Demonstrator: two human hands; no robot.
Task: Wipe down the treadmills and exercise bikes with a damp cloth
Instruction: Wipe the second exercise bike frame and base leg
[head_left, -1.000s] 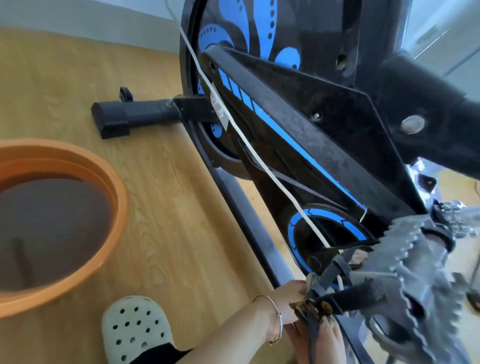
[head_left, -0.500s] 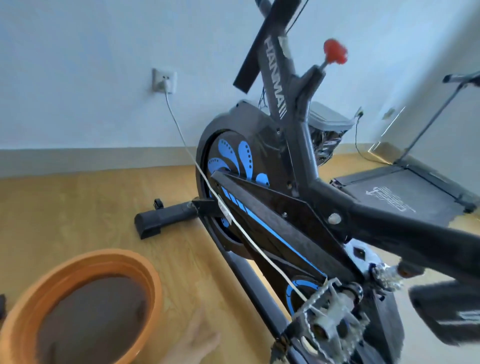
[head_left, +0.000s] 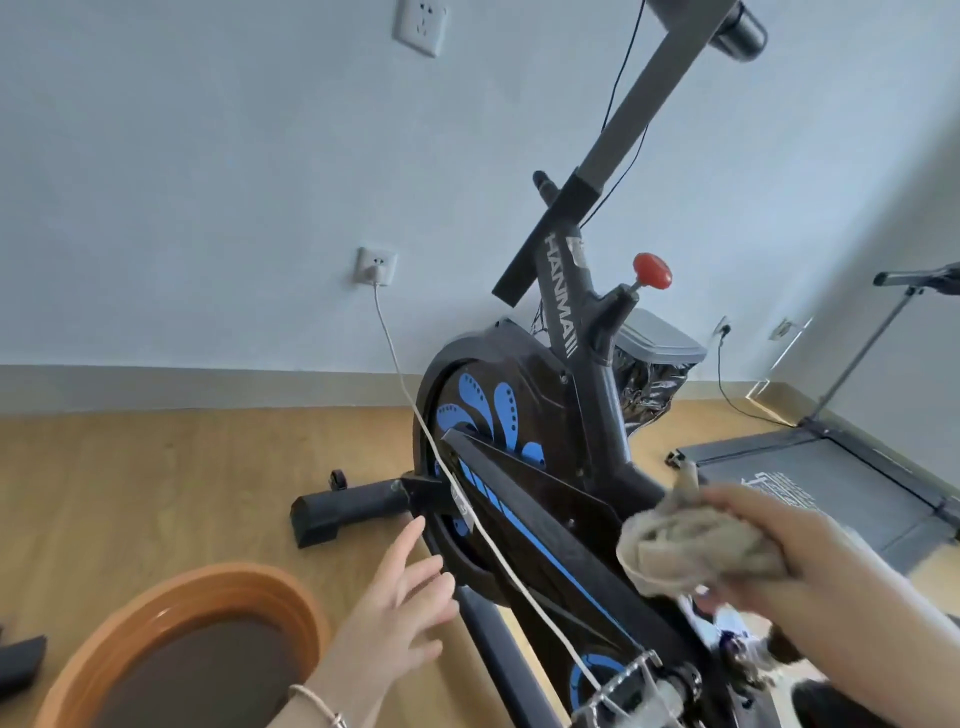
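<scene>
A black exercise bike (head_left: 566, 395) with blue flywheel markings fills the middle of the head view. My right hand (head_left: 810, 551) grips a bunched beige cloth (head_left: 685, 545), held up in front of the bike's frame. My left hand (head_left: 400, 608) hovers with fingers spread beside the lower flywheel housing, touching nothing that I can tell. A grey metal pedal (head_left: 628, 691) shows at the bottom. A dark treadmill deck (head_left: 831, 483) lies on the floor at the right.
An orange basin (head_left: 249, 587) of dark water stands on the wooden floor at lower left. A white cable (head_left: 405, 395) runs from a wall socket (head_left: 376, 266) diagonally across the bike to the pedal. A grey bin (head_left: 660, 343) sits behind the bike.
The view has lifted from the pedal to the whole bike. Both hands have left the pedal strap; the right hand now holds the cloth up and the left is raised, spread.
</scene>
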